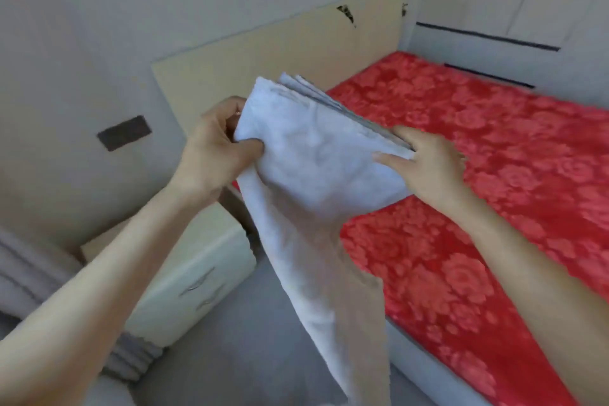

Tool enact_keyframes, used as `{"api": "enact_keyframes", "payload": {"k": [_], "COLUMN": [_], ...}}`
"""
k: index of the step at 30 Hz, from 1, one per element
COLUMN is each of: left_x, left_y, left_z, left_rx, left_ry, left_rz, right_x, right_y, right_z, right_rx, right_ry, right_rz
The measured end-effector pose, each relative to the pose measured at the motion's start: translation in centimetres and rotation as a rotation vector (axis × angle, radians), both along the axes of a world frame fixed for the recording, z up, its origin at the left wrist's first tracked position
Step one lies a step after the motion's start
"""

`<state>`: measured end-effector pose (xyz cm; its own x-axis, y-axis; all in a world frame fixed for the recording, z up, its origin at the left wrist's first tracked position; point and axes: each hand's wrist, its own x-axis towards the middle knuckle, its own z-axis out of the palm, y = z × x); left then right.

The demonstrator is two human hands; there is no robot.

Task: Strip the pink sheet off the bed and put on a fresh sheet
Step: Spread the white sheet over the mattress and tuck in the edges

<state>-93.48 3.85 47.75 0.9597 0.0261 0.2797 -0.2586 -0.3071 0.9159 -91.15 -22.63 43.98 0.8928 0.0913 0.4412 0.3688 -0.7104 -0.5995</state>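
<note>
We find the fingers [250, 146] of the left hand [214, 145] curled and closed in a pinch on the left corner of the white sheet [313, 161], thumb against the top face and the other fingers tucked behind the cloth. The right hand [428, 165] grips the opposite side of the same sheet: its thumb lies flat on the top face and its index finger runs along the stacked edge, where several folded layers show as thin grey lines. The remaining fingers of that hand are hidden behind the bundle.

The sheet is held in the air between both hands, still mostly folded into a thick pad. One loose length has dropped out of the fold and hangs straight down from the left side, passing the near edge of the bed [494, 181] toward the floor [250, 339]. The cloth appears plain, though the picture is soft.

The bed lies below and to the right of the hands; its top is red with a raised floral pattern. A pale headboard [280, 53] stands against the wall behind it. A cream nightstand [197, 273] with two drawer handles sits left of the bed. A dark rectangular patch [124, 132] marks the wall; we cannot tell what it is.
</note>
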Motion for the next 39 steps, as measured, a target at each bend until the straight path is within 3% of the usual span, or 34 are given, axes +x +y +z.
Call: {"api": "enact_keyframes", "payload": {"k": [6, 13, 17, 20, 25, 28, 32, 35, 39], "left_x": [11.5, 28.3, 41.5, 49.6, 51.5, 48.6, 45.0, 42.7, 40.0], "left_y": [-6.9, -13.8, -19.5, -21.7, -22.0, -20.9, -20.8, -22.1, -25.0], "left_z": [-3.2, -7.8, -7.5, -9.8, -21.8, -29.2, -37.7, -41.4, -47.9], "left_rx": [-0.262, -0.334, -0.142, 0.042, 0.439, 0.691, 0.956, 1.195, 1.263], "left_ry": [0.07, 0.168, 0.038, -0.017, -0.008, 0.051, 0.091, 0.061, 0.062], "left_rz": [-0.208, -0.409, -0.401, -0.28, -0.409, -0.621, -0.81, -0.927, -0.991], "right_x": [2.3, 11.6, 25.0, 32.7, 33.5, 30.6, 25.8, 23.5, 21.5], "right_y": [-6.7, -10.0, -13.0, -15.7, -17.5, -17.7, -17.5, -16.5, -14.3], "right_z": [0.1, 0.0, 0.7, -0.3, -9.6, -18.2, -29.0, -36.0, -43.0], "right_rx": [-0.15, -0.317, -0.412, -0.522, -0.583, -0.455, -0.091, 0.168, 0.676], "right_ry": [-0.146, 0.162, 0.114, 0.19, 0.458, 0.771, 1.151, 1.295, 1.324], "right_rz": [-0.231, -0.478, -0.765, -0.902, -0.914, -0.893, -0.878, -0.882, -1.031]}}
